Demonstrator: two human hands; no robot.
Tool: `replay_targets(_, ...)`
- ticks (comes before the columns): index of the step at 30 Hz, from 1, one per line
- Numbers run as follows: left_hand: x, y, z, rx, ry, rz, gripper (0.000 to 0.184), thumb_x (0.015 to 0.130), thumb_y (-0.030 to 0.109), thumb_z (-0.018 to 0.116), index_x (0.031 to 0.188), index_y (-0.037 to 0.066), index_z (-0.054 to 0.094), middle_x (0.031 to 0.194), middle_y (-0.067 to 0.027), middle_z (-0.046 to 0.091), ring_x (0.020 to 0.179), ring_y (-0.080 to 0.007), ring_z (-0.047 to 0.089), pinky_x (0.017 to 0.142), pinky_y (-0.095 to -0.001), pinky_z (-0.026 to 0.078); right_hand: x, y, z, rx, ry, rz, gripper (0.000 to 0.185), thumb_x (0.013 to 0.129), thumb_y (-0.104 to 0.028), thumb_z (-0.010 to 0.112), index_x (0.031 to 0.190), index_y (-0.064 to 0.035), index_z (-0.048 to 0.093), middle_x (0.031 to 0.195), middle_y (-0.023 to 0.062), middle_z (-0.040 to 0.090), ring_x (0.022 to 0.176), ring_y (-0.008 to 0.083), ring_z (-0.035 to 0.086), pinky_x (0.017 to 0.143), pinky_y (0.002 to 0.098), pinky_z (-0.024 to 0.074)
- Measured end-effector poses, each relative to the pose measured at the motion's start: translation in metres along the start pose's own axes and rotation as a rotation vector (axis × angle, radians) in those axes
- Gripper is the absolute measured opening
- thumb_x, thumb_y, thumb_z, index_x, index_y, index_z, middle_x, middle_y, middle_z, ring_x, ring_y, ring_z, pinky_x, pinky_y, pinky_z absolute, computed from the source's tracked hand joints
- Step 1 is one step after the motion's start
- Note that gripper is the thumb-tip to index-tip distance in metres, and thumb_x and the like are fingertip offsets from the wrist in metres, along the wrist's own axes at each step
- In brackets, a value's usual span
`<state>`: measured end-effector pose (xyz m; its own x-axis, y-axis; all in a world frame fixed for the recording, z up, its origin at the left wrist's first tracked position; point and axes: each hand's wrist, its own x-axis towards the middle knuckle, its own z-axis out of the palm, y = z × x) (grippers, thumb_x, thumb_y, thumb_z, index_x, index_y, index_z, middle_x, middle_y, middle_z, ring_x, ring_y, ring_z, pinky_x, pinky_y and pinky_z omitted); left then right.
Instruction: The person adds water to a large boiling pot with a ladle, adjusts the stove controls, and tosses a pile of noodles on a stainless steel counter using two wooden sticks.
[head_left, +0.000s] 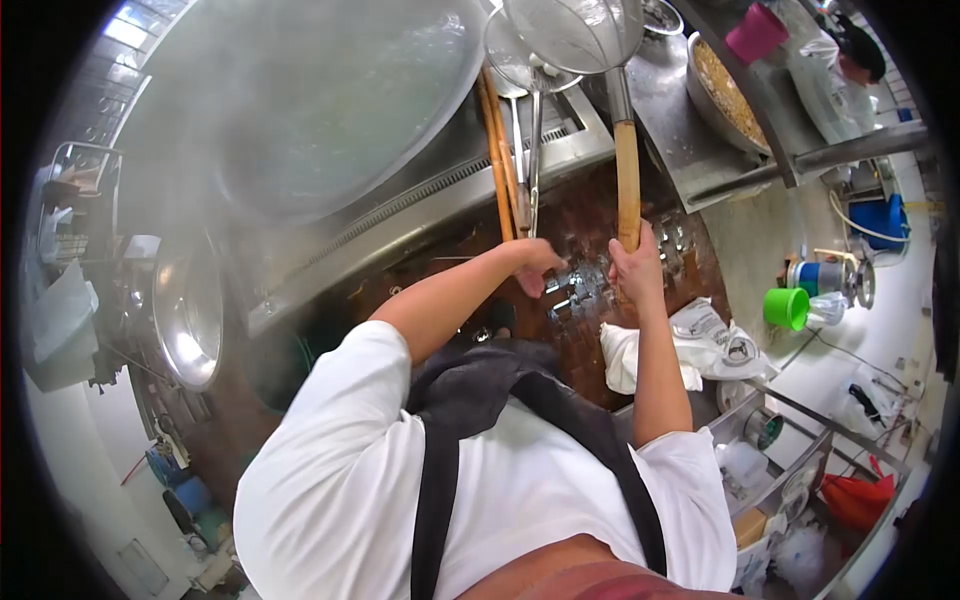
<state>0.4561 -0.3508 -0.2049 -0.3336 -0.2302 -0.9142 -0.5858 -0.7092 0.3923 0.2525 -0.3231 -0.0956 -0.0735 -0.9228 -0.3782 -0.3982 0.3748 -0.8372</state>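
Observation:
My right hand (640,264) is closed around the wooden handle of a large wire-mesh strainer (575,30). The strainer's round mesh is at the top of the view, partly cut off by the frame edge. My left hand (538,265) hangs apart from it, fingers loosely bent and separated, with nothing visible in it. Just beyond that hand are the lower ends of long wooden sticks (497,160) and a metal-handled smaller strainer (535,160). A utensil with a pale handle (517,130) lies between them; its head is partly covered by the strainers.
A huge steaming wok (440,130) of cloudy liquid fills the upper left, set in a steel range (340,240). At upper right, a large bowl (704,95) of yellowish food stands on a steel counter (665,120). White sacks (650,350) and a wire rack are at right.

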Motion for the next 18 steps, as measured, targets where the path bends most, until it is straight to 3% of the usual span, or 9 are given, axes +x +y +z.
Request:
replay_targets(4, 0.021, -0.073, 0.02, -0.427, -0.078, -0.134, 0.078, 0.097, 0.046, 0.061, 0.143, -0.011, 0.035, 0.139, -0.0319, 0.049, 0.112, -0.0432, 0.062, 0.092, -0.0523, 0.053, -0.002, 0.03, -0.012, 0.068, 0.042, -0.057, 0.037, 0.091, -0.009, 0.06, 0.126, -0.0039, 0.047, 0.069, 0.0044, 0.056, 0.048, 0.0136, 0.054, 0.045, 0.0304, 0.045)
replay_targets(7, 0.041, -0.097, 0.03, -0.737, 0.051, 0.156, 0.083, 0.095, 0.047, 0.063, 0.147, -0.008, 0.028, 0.149, -0.0297, 0.038, 0.124, -0.0421, 0.054, 0.099, -0.0519, 0.049, 0.0, 0.037, -0.015, 0.095, 0.063, -0.06, 0.032, 0.092, -0.008, 0.06, 0.122, -0.003, 0.047, 0.067, 0.0035, 0.054, 0.045, 0.0119, 0.052, 0.04, 0.0285, 0.0435)
replay_targets(8, 0.051, -0.099, 0.032, -0.846, 0.16, 0.216, 0.075, 0.096, 0.043, 0.064, 0.147, -0.001, 0.031, 0.146, -0.0253, 0.042, 0.12, -0.0394, 0.056, 0.098, -0.0505, 0.049, 0.0, 0.039, -0.016, 0.123, 0.053, -0.052, 0.032, 0.092, -0.008, 0.06, 0.121, -0.0031, 0.048, 0.067, 0.0036, 0.054, 0.045, 0.012, 0.052, 0.04, 0.0287, 0.0435)
replay_targets(11, 0.077, -0.11, 0.027, -1.01, 0.195, 0.369, 0.067, 0.096, 0.041, 0.064, 0.145, 0.006, 0.036, 0.141, -0.0211, 0.047, 0.117, -0.0361, 0.058, 0.096, -0.0485, 0.05, 0.001, 0.036, -0.015, 0.144, 0.049, -0.034, 0.029, 0.092, -0.008, 0.06, 0.118, -0.0032, 0.048, 0.068, 0.0037, 0.055, 0.045, 0.0122, 0.052, 0.041, 0.0287, 0.0437)
replay_targets(12, 0.083, -0.113, 0.025, -1.069, 0.194, 0.362, 0.054, 0.097, 0.036, 0.064, 0.139, 0.01, 0.04, 0.131, -0.0167, 0.056, 0.109, -0.0307, 0.062, 0.091, -0.0455, 0.053, 0.0, 0.033, -0.015, 0.14, 0.054, -0.028, 0.028, 0.092, -0.008, 0.06, 0.117, -0.0032, 0.048, 0.068, 0.0037, 0.055, 0.045, 0.0122, 0.053, 0.041, 0.0286, 0.0438)
replay_targets(18, 0.096, -0.119, 0.031, -1.208, 0.128, 0.483, 0.029, 0.1, 0.028, 0.062, 0.121, 0.01, 0.051, 0.107, -0.009, 0.068, 0.094, -0.024, 0.067, 0.078, -0.0383, 0.056, -0.001, 0.025, -0.016, 0.134, 0.035, -0.047, 0.026, 0.091, -0.007, 0.06, 0.113, -0.0026, 0.048, 0.068, 0.0031, 0.054, 0.046, 0.0119, 0.053, 0.042, 0.0275, 0.0438)
